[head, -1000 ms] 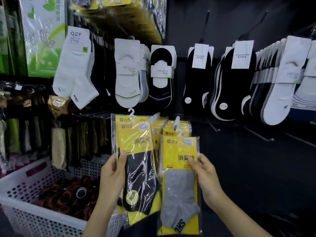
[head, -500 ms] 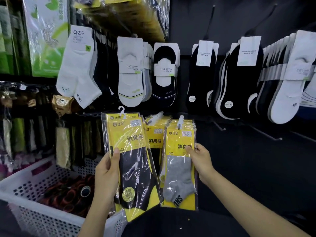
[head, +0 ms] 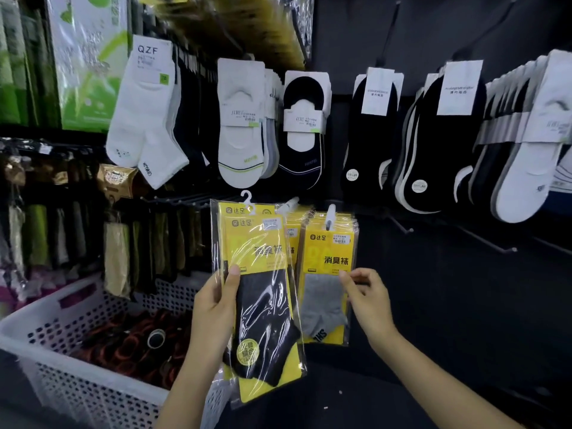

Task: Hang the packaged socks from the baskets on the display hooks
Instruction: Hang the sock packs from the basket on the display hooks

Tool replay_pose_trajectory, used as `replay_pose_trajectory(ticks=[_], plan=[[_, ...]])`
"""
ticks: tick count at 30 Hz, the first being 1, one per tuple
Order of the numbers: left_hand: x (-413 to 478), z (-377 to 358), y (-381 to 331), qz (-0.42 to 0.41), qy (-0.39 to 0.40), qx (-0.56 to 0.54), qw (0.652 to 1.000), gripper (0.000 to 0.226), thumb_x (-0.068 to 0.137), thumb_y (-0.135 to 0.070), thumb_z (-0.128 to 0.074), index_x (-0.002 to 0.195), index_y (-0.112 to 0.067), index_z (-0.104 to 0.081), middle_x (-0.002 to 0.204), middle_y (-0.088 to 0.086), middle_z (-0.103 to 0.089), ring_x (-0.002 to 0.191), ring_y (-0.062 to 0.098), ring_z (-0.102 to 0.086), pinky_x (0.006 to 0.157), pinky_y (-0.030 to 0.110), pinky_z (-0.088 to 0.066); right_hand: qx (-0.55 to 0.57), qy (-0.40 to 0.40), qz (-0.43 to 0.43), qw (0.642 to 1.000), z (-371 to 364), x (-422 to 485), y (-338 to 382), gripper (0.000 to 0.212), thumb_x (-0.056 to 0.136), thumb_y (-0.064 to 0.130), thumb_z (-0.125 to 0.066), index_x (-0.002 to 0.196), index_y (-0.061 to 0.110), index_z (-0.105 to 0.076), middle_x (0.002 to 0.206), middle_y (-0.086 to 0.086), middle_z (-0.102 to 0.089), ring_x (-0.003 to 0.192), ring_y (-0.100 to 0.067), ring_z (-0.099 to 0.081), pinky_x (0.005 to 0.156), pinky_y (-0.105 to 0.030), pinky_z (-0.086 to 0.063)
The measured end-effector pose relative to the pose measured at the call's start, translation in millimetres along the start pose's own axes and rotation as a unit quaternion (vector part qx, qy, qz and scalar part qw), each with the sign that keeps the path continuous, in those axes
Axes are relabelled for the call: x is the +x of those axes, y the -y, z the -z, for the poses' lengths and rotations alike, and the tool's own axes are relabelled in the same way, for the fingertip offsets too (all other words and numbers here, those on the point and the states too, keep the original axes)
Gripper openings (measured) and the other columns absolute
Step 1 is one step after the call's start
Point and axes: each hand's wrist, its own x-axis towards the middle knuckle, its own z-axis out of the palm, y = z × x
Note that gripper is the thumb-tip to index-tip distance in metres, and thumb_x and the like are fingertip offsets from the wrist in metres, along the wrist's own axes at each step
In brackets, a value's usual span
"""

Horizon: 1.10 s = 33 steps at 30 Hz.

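The head view faces a dark display wall (head: 433, 305) in a sock shop, fitted with rows of metal hooks. Along the upper row hang white ankle socks (head: 145, 113) labelled QZF, white no-show socks (head: 241, 125), dark no-show socks (head: 305, 131) and black socks (head: 371, 134) with white card labels, with more white pairs at the far right. Green boxes (head: 89, 57) stand at the upper left, and narrow packets in dull colours hang below them. To the right of the yellow packs, bare hooks (head: 399, 224) jut from the wall. At the lower left sits a white perforated basket (head: 62, 311), holding a heap of dark red and black items (head: 123, 345) too blurred to name. The left hand (head: 213, 308) grips the black-sock pack (head: 263, 305), a clear sleeve with a yellow card: the thumb lies pressed on its front and the other fingers are curled behind it. The pack is held upright in front of the wall, its small white hanger free in the air above the card. Just beside it the grey-sock pack (head: 328, 283) hangs at the front of a stack of like yellow packs on a white-tipped hook (head: 330, 212). The right hand (head: 368, 298) pinches the right edge of that pack, thumb tip on the front and the curled fingers close together at the edge.
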Motion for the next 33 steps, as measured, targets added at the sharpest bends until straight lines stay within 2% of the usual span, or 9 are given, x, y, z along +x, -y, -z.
replay_pose_trajectory(ticks=[5,9,11,13,15,19,24,30,33], plan=[[-11,-21,-2,0.003,0.064,-0.033,0.997,0.028,0.082,-0.048,-0.054,0.061,-0.031,-0.059,0.057,-0.011,-0.058,0.056,0.003,-0.055,0.054,0.011,-0.041,0.086,0.163,0.005,0.983,-17,-32,37,0.039,0.074,0.045,-0.061,0.101,0.017,-0.062,0.090,0.007,-0.065,0.077,-0.004,-0.066,0.072,-0.020,-0.055],[-13,-26,0,-0.003,0.087,-0.035,0.996,0.027,0.080,-0.043,-0.060,0.097,-0.024,-0.070,0.091,-0.005,-0.075,0.085,0.009,-0.071,0.072,0.020,-0.054,0.122,0.154,-0.011,0.980,-19,-41,39,0.030,0.078,0.033,-0.068,0.095,0.008,-0.065,0.085,0.007,-0.073,0.081,0.001,-0.068,0.070,-0.013,-0.052],[-12,-25,0,-0.012,0.080,-0.035,0.996,0.030,0.080,-0.045,-0.058,0.091,-0.020,-0.070,0.082,-0.004,-0.074,0.073,0.008,-0.069,0.064,0.014,-0.051,0.121,0.145,-0.022,0.982,-15,-42,36,0.014,0.084,0.025,-0.067,0.090,0.012,-0.066,0.087,0.007,-0.073,0.084,0.003,-0.067,0.071,-0.011,-0.051],[-11,-22,0,-0.019,0.050,-0.019,0.998,0.038,0.081,-0.049,-0.052,0.069,-0.014,-0.059,0.056,-0.001,-0.052,0.049,0.013,-0.047,0.050,0.011,-0.037,0.128,0.139,-0.037,0.981,-10,-43,33,0.016,0.087,0.023,-0.065,0.100,0.014,-0.065,0.100,0.000,-0.073,0.097,-0.009,-0.068,0.087,-0.027,-0.053],[-9,-17,0,-0.023,0.019,-0.002,1.000,0.039,0.081,-0.050,-0.049,0.058,-0.020,-0.041,0.050,-0.007,-0.030,0.047,0.008,-0.028,0.045,0.014,-0.027,0.134,0.125,-0.048,0.982,-2,-42,30,0.023,0.090,0.022,-0.061,0.111,0.012,-0.061,0.107,-0.006,-0.072,0.103,-0.021,-0.067,0.094,-0.039,-0.050],[-2,-4,2,-0.014,-0.007,0.012,1.000,0.043,0.085,-0.050,-0.049,0.062,-0.016,-0.036,0.055,-0.003,-0.029,0.053,0.010,-0.031,0.053,0.023,-0.028,0.140,0.071,-0.042,0.987,16,-34,25,0.009,0.092,0.016,-0.058,0.100,0.012,-0.061,0.094,-0.005,-0.075,0.085,-0.017,-0.072,0.076,-0.031,-0.056],[2,3,6,-0.002,-0.023,0.014,1.000,0.049,0.086,-0.054,-0.047,0.075,-0.006,-0.046,0.068,0.002,-0.039,0.065,0.012,-0.037,0.060,0.027,-0.031,0.128,0.044,-0.034,0.990,24,-15,26,0.010,0.093,0.016,-0.057,0.101,0.018,-0.062,0.092,0.001,-0.076,0.089,-0.015,-0.071,0.082,-0.033,-0.053],[1,2,5,0.017,-0.024,0.015,0.999,0.061,0.081,-0.059,-0.047,0.080,0.002,-0.047,0.066,0.004,-0.035,0.065,0.015,-0.036,0.062,0.028,-0.033,0.085,0.045,-0.013,0.995,4,1,26,0.007,0.093,0.014,-0.058,0.096,0.020,-0.061,0.086,0.006,-0.073,0.076,0.005,-0.068,0.060,-0.004,-0.046],[1,1,7,0.020,-0.020,0.013,1.000,0.054,0.079,-0.060,-0.047,0.084,-0.007,-0.053,0.075,0.004,-0.043,0.073,0.015,-0.040,0.065,0.026,-0.036,0.098,0.037,-0.046,0.993,-5,9,23,0.007,0.093,0.013,-0.058,0.096,0.018,-0.062,0.091,0.002,-0.072,0.079,-0.003,-0.069,0.060,-0.009,-0.048]])
